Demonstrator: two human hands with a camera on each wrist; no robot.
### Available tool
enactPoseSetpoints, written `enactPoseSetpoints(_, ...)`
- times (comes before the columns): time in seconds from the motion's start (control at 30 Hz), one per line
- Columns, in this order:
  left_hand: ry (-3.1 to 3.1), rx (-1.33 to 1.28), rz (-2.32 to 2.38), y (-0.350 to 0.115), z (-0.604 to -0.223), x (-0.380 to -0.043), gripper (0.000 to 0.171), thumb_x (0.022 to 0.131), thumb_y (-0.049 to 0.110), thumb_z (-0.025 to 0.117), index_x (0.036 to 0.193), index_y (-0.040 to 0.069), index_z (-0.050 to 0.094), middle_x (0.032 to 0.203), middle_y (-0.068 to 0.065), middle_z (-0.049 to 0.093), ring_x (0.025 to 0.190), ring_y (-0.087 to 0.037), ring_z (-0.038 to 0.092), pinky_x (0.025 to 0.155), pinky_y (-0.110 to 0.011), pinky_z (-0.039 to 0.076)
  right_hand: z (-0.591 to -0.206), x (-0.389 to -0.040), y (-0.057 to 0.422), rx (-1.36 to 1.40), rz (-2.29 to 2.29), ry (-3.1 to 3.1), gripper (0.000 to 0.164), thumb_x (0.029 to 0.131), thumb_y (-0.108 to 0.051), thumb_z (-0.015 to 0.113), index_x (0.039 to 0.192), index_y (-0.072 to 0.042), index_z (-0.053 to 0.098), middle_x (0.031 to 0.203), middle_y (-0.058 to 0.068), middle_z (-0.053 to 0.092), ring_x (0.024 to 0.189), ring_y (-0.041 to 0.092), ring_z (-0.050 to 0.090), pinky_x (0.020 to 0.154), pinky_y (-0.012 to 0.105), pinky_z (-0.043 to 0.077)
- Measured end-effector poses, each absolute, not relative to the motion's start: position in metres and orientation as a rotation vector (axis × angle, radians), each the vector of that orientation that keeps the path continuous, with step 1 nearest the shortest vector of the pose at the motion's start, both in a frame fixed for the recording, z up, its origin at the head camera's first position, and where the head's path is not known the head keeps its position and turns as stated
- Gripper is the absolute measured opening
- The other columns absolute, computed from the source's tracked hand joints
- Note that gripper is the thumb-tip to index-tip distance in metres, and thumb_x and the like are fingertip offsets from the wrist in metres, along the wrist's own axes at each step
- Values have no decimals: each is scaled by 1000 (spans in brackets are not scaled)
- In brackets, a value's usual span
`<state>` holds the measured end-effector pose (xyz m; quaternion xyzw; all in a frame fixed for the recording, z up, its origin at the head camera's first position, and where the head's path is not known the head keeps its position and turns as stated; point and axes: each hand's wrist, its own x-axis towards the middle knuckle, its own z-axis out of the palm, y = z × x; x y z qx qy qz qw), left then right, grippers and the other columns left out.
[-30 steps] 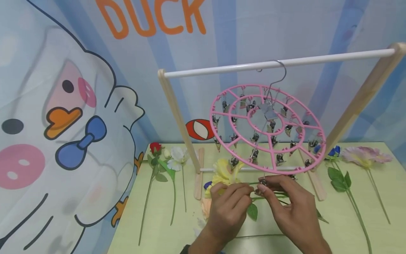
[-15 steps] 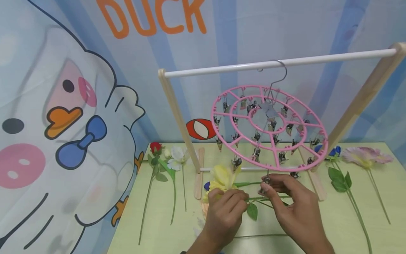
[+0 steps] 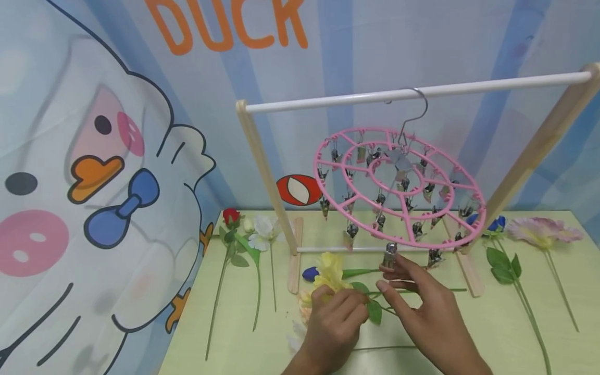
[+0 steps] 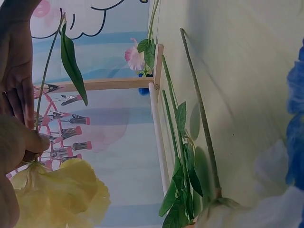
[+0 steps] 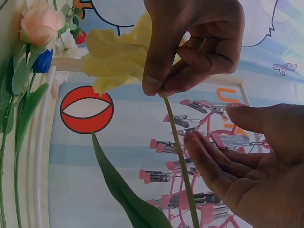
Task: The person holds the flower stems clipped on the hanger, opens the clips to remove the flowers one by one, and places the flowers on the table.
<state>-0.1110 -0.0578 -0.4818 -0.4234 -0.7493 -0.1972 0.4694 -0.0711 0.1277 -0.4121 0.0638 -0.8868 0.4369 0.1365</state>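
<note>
My left hand [image 3: 335,317] pinches the thin green stem of a yellow flower [image 4: 66,190], just under the bloom. In the right wrist view, the stem [image 5: 178,147] runs down from the left hand's thumb and finger, with one long leaf [image 5: 123,190] beside it. My right hand [image 3: 426,307] is at the near side of the pink round clip hanger [image 3: 405,244]. Its thumb and fingers are spread apart, and its fingertips are right at a hanging metal clip [image 3: 389,256]. No flower hangs in that clip.
The hanger hooks over a white rail [image 3: 337,101] on a wooden stand. A red rose [image 3: 230,216] and white flowers [image 3: 264,233] lie left. A blue flower [image 3: 496,224] and a pink flower [image 3: 544,232] lie right. Several stems and a blue bud [image 3: 310,274] lie beneath the hanger.
The right hand has let go of the clip, its thumb now apart from the fingers. The left hand and yellow flower have drawn slightly left and down, away from the clip. The hanger has tilted slightly.
</note>
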Motion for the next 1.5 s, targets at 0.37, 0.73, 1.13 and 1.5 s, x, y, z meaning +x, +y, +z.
enactPoseSetpoints(0.37,-1849,-1056,-479,-52,-482,-108,35,92,-7,54,71,20,62,90,10,77,85,-4,71,88,-37,35,-423,-63,144,208,1227,-2862,17,98,-23,78,114,-25,80,113,-10,79,100,11,75,78,32,63)
enactPoseSetpoints(0.73,-1810,-1050,-487,-48,-480,-109,36,97,-5,54,71,19,61,90,8,77,84,-5,71,85,-36,35,-440,-57,149,202,1265,-2831,13,93,-13,82,100,-24,78,90,-16,73,75,-5,66,67,22,56)
enactPoseSetpoints(1.13,-1830,-1022,-432,-52,-476,-108,10,89,10,74,81,16,71,113,1,81,113,-16,75,94,-40,41,-466,-44,168,65,1075,-2652,21,90,-7,83,99,-24,77,94,-15,74,83,0,71,69,21,60)
enactPoseSetpoints(1.5,-1880,-990,-473,-58,-478,-110,9,95,20,75,88,16,73,122,-2,79,116,-19,74,99,-42,39,-482,-34,222,-163,862,-2662,17,89,-10,85,102,-18,79,94,-1,79,74,0,73,65,9,50)
